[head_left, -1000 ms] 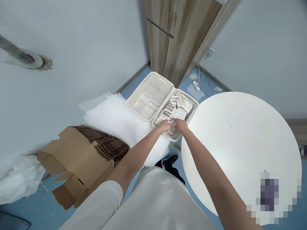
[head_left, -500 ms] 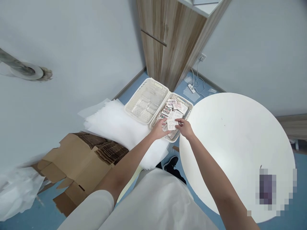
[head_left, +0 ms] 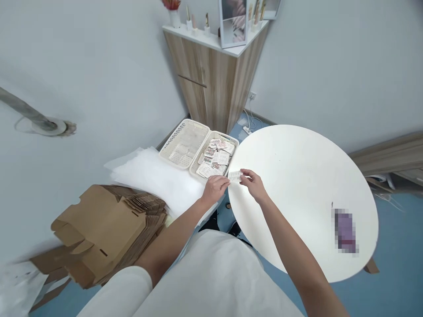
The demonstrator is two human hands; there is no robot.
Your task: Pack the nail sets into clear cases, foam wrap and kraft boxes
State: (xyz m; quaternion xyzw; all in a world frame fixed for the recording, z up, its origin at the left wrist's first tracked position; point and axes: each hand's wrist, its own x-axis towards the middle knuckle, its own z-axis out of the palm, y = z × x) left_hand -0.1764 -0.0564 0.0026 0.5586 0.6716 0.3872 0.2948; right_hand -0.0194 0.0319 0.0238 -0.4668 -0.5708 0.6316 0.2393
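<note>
Printed card point(head_left: 234, 176) here, left hand point(head_left: 214, 189) and right hand point(head_left: 254, 185) pinching its edges, filled basket point(head_left: 236, 143) at eleven o'clock!

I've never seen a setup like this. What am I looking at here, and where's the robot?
There's no robot here: these are a person's own bare arms, seen by one camera worn on the head, looking forward and down. The left hand and right hand hold a small white printed card by its ends, near the edge of a round white table. A blurred purple object lies on that table. Beyond the left hand, a white plastic basket holds more cards, beside another one with clear packaging inside. Further left are white sheets and flattened brown cardboard boxes.
</note>
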